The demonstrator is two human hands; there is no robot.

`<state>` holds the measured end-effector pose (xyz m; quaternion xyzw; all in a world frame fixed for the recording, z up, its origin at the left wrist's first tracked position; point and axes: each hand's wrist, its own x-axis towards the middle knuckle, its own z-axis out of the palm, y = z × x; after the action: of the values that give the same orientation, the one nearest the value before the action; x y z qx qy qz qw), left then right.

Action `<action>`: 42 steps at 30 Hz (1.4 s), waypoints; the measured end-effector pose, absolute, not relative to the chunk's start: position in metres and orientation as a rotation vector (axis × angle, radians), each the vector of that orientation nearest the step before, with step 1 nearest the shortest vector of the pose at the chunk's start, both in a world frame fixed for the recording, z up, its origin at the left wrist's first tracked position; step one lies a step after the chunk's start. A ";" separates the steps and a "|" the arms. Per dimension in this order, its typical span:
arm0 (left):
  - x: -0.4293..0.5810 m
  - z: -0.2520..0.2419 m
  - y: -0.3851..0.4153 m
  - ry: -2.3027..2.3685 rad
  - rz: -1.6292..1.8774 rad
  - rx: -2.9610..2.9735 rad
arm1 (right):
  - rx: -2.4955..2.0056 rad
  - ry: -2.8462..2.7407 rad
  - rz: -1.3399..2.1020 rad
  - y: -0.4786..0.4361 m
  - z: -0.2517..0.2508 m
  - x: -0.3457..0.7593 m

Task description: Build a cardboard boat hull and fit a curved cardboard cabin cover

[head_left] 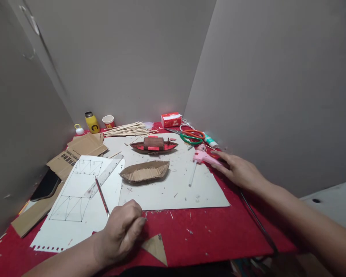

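Observation:
My right hand (238, 169) is at the handle of a pink hot glue gun (203, 156), its fingers on either side of the grip. A clear glue stick (192, 175) points out of the gun toward me. My left hand (123, 227) rests curled in a fist near the table's front, with nothing visible in it. Just right of that fist lies a cardboard triangle (157, 248). An open cardboard boat hull (145, 172) sits on the white board (173, 200). Behind it stands a finished model boat (154, 145) with a brown canopy and red deck.
At left lie a drawing sheet (66, 184), a ruler (103, 177), a pencil (102, 196), cardboard pieces (86, 148) and a black phone (46, 185). Wooden sticks (127, 130), a yellow bottle (92, 122), a paper cup (108, 121), a red box (171, 120) and scissors (192, 136) line the back. A cable (258, 221) runs at right.

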<state>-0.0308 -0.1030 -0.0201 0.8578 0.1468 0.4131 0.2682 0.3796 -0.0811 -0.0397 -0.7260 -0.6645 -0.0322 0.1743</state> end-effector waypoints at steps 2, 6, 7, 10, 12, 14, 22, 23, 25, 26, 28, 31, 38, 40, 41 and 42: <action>-0.031 -0.022 -0.104 0.386 1.092 2.300 | -2.066 -1.882 -0.083 -0.077 -0.041 0.386; -0.031 -0.027 -0.104 0.413 1.026 2.328 | -2.060 -1.893 -0.087 -0.073 -0.035 0.388; -0.030 -0.027 -0.104 0.414 1.007 2.331 | -2.058 -1.888 -0.104 -0.072 -0.030 0.386; -0.027 -0.018 -0.108 0.391 0.945 2.343 | -1.954 -1.874 -0.159 -0.064 -0.009 0.369; -0.024 -0.007 -0.112 0.360 0.900 2.389 | -1.740 -1.899 -0.154 -0.054 0.007 0.350; -0.021 0.006 -0.113 0.324 0.857 2.461 | -1.565 -1.992 -0.129 -0.039 0.019 0.329; -0.013 0.014 -0.090 0.164 0.926 2.597 | -1.440 -2.349 -0.002 0.040 0.021 0.264; -0.011 0.009 -0.086 0.128 0.998 2.598 | -1.430 -2.385 0.018 0.047 0.018 0.261; -0.008 -0.003 -0.079 0.102 1.143 2.565 | -1.412 -2.438 0.060 0.059 0.013 0.257; -0.006 -0.008 -0.076 0.104 1.173 2.545 | -1.408 -2.449 0.079 0.063 0.010 0.256; -0.002 -0.018 -0.072 0.131 1.164 2.534 | -1.411 -2.442 0.118 0.069 0.006 0.258; -0.001 -0.027 -0.070 0.183 1.078 2.581 | -1.421 -2.392 0.191 0.071 0.005 0.263; -0.003 -0.029 -0.072 0.243 0.677 2.595 | -1.389 -2.176 0.332 0.056 0.012 0.272; 0.000 -0.025 -0.073 0.277 0.632 2.500 | -1.327 -2.085 0.417 0.048 0.016 0.274; 0.001 -0.023 -0.073 0.286 0.614 2.448 | -1.275 -2.025 0.502 0.043 0.019 0.274; 0.002 -0.021 -0.073 0.284 0.606 2.397 | -1.214 -1.953 0.605 0.038 0.022 0.273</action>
<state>0.0017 -0.0734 -0.0211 0.9122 0.1081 0.2308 0.3208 0.2733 0.0384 0.0216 -0.4738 -0.7623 0.2361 0.3725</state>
